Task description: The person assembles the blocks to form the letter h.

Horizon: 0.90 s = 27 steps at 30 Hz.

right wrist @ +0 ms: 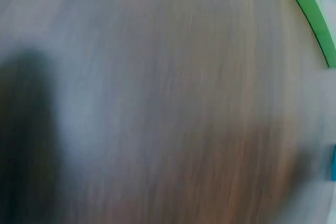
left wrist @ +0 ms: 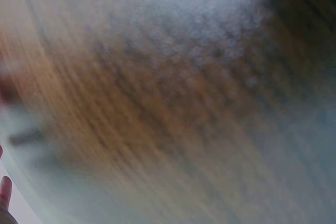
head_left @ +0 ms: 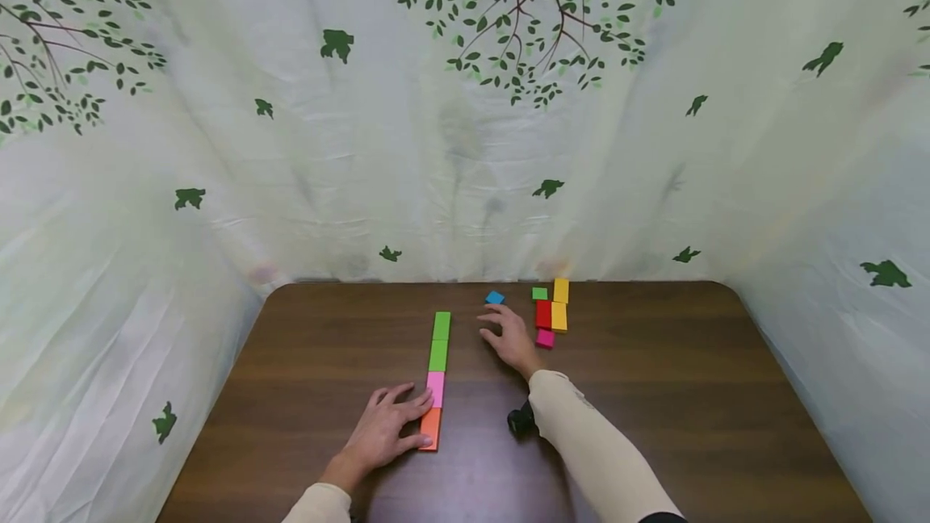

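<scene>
Even, fairly bright light fills the head view, washing softly over the pale cloth (head_left: 450, 184), while the brown tabletop (head_left: 654, 386) reads darker, with a dull sheen toward 6 o'clock and a soft shadow beside the right sleeve (head_left: 596, 442) at 5 o'clock. Both 2 wrist views are badly blurred: the left smears the wood grain diagonally, with white glare at 12 o'clock and darkness at 2; the right has a dark, unfocused patch at 8 o'clock, though the green block (right wrist: 312, 17) at 2 looks crisper, its edge bowed.
</scene>
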Each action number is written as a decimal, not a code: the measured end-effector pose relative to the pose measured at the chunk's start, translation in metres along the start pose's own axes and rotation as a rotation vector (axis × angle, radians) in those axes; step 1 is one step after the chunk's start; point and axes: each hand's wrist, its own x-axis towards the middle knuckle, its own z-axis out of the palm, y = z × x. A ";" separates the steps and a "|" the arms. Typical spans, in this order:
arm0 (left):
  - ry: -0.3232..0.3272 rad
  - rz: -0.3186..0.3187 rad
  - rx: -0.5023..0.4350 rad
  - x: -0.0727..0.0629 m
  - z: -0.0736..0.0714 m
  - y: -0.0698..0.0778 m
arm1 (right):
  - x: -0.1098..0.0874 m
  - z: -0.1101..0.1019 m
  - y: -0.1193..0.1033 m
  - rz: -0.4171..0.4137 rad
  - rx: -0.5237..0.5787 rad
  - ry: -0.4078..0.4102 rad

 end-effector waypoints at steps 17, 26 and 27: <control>-0.001 -0.003 -0.010 -0.001 -0.003 0.004 | -0.019 -0.056 0.035 0.085 -0.155 0.068; 0.001 -0.005 -0.007 0.000 -0.001 0.001 | -0.026 -0.077 0.046 0.145 -0.274 0.017; 0.004 -0.002 -0.007 0.000 -0.001 0.001 | -0.027 -0.078 0.046 0.143 -0.282 0.011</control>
